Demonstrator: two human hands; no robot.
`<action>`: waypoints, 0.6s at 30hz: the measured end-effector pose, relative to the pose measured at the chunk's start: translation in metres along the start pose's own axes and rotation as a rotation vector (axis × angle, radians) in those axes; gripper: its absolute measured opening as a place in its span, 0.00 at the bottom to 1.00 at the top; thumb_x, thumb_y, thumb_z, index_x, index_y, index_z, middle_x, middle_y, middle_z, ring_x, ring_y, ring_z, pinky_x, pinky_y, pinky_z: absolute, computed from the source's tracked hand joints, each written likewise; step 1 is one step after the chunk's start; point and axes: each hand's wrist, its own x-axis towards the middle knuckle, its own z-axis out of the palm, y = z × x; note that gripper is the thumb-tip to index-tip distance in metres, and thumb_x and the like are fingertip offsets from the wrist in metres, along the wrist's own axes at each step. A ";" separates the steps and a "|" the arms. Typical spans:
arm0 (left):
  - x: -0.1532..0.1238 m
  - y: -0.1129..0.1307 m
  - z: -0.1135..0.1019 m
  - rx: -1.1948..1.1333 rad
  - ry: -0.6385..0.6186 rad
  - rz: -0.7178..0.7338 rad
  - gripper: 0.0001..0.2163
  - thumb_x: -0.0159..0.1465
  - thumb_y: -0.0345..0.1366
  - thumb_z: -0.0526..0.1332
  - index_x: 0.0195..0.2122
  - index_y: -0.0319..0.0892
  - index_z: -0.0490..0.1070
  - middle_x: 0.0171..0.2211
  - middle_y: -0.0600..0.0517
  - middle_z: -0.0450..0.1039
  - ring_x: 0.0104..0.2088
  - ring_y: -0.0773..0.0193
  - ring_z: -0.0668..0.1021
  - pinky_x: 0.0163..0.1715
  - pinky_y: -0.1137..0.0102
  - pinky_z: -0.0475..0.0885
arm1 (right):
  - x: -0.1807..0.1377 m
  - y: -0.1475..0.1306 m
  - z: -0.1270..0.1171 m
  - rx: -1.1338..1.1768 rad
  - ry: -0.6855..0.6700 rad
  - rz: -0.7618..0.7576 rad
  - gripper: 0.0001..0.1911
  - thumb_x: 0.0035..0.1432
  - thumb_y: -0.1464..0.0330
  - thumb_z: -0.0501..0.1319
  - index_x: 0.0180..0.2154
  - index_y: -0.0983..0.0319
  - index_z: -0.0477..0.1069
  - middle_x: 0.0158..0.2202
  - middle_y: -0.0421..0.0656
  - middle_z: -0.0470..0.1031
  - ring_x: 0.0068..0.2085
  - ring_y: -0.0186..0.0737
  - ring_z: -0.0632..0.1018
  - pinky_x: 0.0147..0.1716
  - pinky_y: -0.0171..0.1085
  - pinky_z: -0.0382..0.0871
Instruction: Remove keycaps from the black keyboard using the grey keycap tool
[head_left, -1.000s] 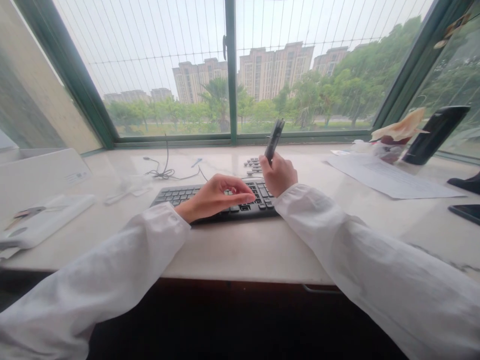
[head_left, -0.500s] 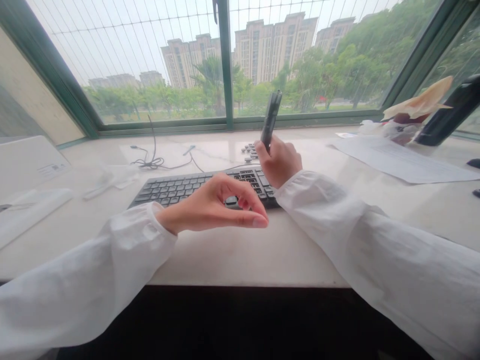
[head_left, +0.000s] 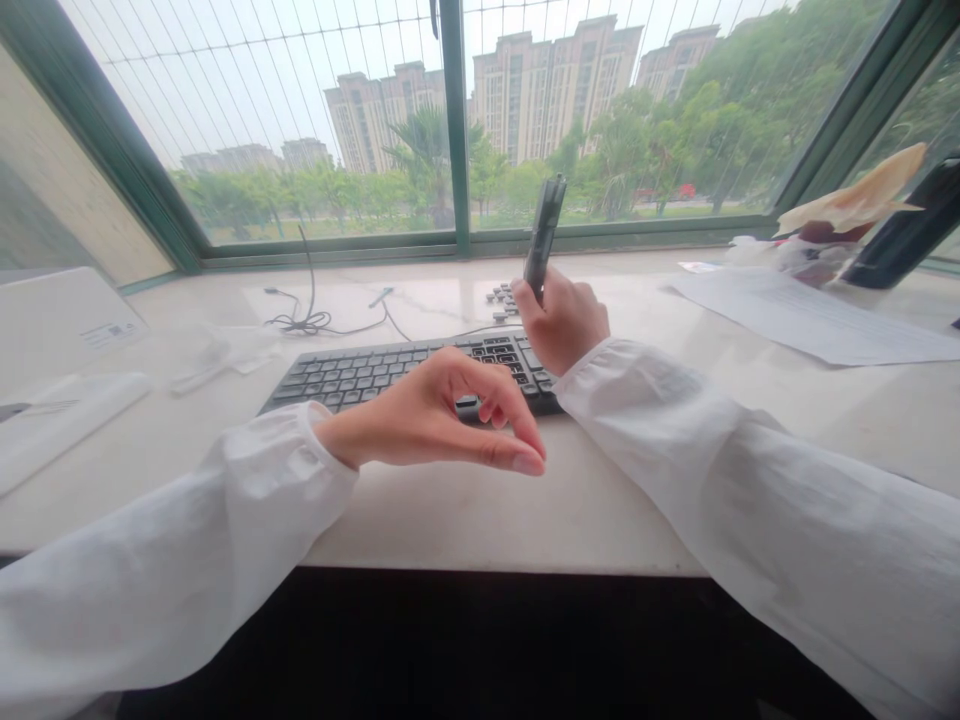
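Note:
A black keyboard [head_left: 375, 370] lies on the pale stone sill [head_left: 480, 510] in front of me. My left hand [head_left: 439, 415] hovers over the keyboard's front right edge, thumb and forefinger pinched together at their tips. What they hold, if anything, is too small to make out. My right hand [head_left: 562, 320] is closed around a slim dark tool [head_left: 543, 232], held upright above the keyboard's right end. Several loose dark keycaps [head_left: 501, 296] lie just behind the keyboard.
A tangled cable [head_left: 304, 320] lies behind the keyboard. White boxes [head_left: 60, 335] sit at the left. Paper sheets [head_left: 810, 320], a crumpled wrapper [head_left: 855, 205] and a dark object [head_left: 911, 230] are at the right. A green-framed window [head_left: 450, 130] runs behind.
My left hand lifted off the keys and drew back toward me into a pinch. The right hand with the tool rose slightly. The view shifted downward.

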 end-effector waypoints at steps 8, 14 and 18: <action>0.000 0.001 0.000 -0.001 -0.025 0.047 0.05 0.55 0.36 0.69 0.29 0.41 0.78 0.28 0.49 0.78 0.28 0.67 0.74 0.34 0.69 0.69 | 0.000 0.000 0.001 0.016 0.025 -0.009 0.26 0.66 0.53 0.41 0.47 0.60 0.70 0.36 0.50 0.76 0.37 0.49 0.73 0.36 0.42 0.62; 0.000 0.002 0.001 -0.046 -0.043 0.058 0.05 0.54 0.35 0.69 0.28 0.39 0.77 0.28 0.48 0.78 0.28 0.68 0.73 0.33 0.70 0.67 | 0.000 0.002 0.003 0.034 0.051 -0.025 0.26 0.65 0.52 0.41 0.45 0.59 0.71 0.34 0.50 0.76 0.36 0.51 0.73 0.36 0.43 0.62; 0.001 0.003 0.001 -0.060 -0.062 0.038 0.04 0.55 0.34 0.69 0.28 0.39 0.77 0.28 0.49 0.77 0.29 0.68 0.74 0.34 0.70 0.67 | 0.000 0.003 0.004 0.038 0.056 -0.033 0.26 0.65 0.52 0.42 0.45 0.59 0.71 0.34 0.50 0.76 0.37 0.51 0.73 0.36 0.43 0.61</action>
